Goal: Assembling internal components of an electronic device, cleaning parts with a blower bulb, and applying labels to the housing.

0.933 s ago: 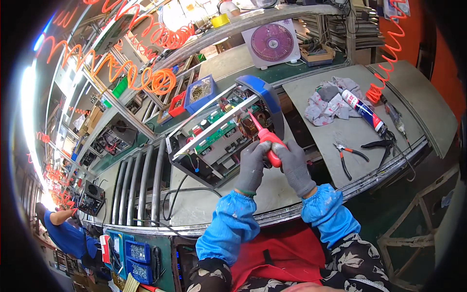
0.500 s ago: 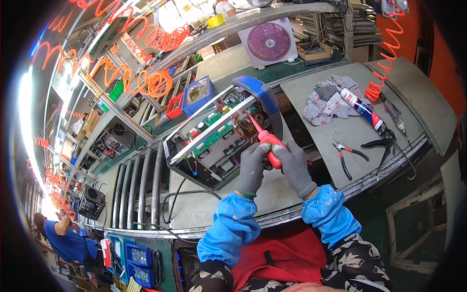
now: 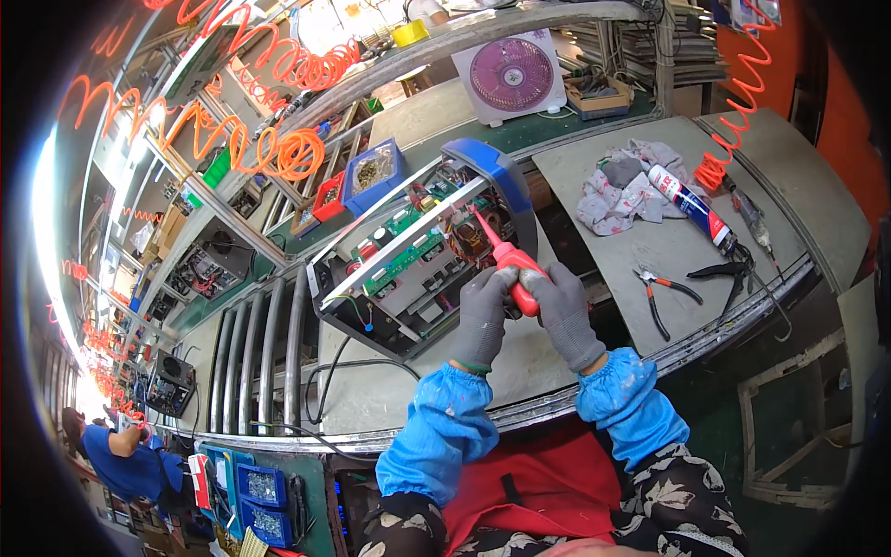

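Note:
Both gloved hands meet on a red squeeze bottle (image 3: pixel 517 275) with a long tapered nozzle. My left hand (image 3: pixel 484 314) wraps its near side, and my right hand (image 3: pixel 562 314) closes on it from the other side. Up and to the left, the nozzle reaches over the coil end of an opened electrical unit (image 3: pixel 408 251). Whether the tip touches anything inside cannot be made out. The unit has a blue end panel (image 3: pixel 494 172), green circuit boards (image 3: pixel 408 255) and a pale metal bar across its top. A black cable (image 3: pixel 357 365) lies beside it.
To the right lie orange-handled pliers (image 3: pixel 661 295), a sealant tube (image 3: pixel 691 210) in a caulking gun, a rag (image 3: pixel 631 190) and a screwdriver-like tool (image 3: pixel 754 223). Metal rollers (image 3: pixel 269 357) run left of the unit. A blue parts bin (image 3: pixel 374 174) and a fan (image 3: pixel 512 79) stand beyond.
The grip on the bottle is the same, and the nozzle stays over the coil end. The whole view has shifted very slightly; nothing was taken up or let go.

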### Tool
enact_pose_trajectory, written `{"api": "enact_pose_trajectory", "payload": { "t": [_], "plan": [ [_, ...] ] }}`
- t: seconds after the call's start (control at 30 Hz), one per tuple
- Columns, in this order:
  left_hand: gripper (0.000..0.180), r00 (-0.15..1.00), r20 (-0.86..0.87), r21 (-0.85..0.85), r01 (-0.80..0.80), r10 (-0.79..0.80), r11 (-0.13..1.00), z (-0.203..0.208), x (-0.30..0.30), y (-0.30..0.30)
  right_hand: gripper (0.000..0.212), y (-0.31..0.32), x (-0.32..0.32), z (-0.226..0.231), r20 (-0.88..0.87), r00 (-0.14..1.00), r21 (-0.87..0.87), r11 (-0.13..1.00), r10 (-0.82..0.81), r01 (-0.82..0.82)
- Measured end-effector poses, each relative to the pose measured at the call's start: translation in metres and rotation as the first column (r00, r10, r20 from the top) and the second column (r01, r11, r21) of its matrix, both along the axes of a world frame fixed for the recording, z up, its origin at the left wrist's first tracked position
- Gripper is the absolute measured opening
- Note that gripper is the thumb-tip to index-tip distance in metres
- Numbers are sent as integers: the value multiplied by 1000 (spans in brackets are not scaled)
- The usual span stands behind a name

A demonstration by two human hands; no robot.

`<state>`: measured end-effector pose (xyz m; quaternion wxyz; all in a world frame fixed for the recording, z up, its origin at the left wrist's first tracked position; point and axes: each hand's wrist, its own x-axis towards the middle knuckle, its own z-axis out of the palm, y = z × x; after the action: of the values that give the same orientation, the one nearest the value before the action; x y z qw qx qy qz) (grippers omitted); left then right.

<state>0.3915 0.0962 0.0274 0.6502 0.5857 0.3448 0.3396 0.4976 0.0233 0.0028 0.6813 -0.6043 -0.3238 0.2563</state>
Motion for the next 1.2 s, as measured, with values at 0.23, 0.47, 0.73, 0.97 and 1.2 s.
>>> {"api": "enact_pose_trajectory", "payload": {
  "t": [0.23, 0.47, 0.73, 0.97, 1.2],
  "plan": [
    [27, 999, 10, 19, -39, 39, 999, 11, -7, -13, 32, -3, -5, 4, 39, 999, 21, 1000, 16, -17],
    [28, 998, 30, 36, -59, 58, 998, 6, -12, -10, 35, -2, -7, 7, 28, 998, -3, 999, 54, -54],
    [28, 996, 67, 7, -51, 51, 999, 2, -13, -13, 33, -3, -9, 2, 75, 996, -1, 999, 46, -46],
    [28, 997, 63, 26, -51, 49, 998, 3, -16, -8, 32, -2, -12, 9, 80, 995, 9, 999, 52, -53],
    [28, 999, 43, 9, -31, 30, 999, -1, -16, -8, 38, -3, -9, 3, 36, 998, -35, 998, 57, -55]
  ]
}}
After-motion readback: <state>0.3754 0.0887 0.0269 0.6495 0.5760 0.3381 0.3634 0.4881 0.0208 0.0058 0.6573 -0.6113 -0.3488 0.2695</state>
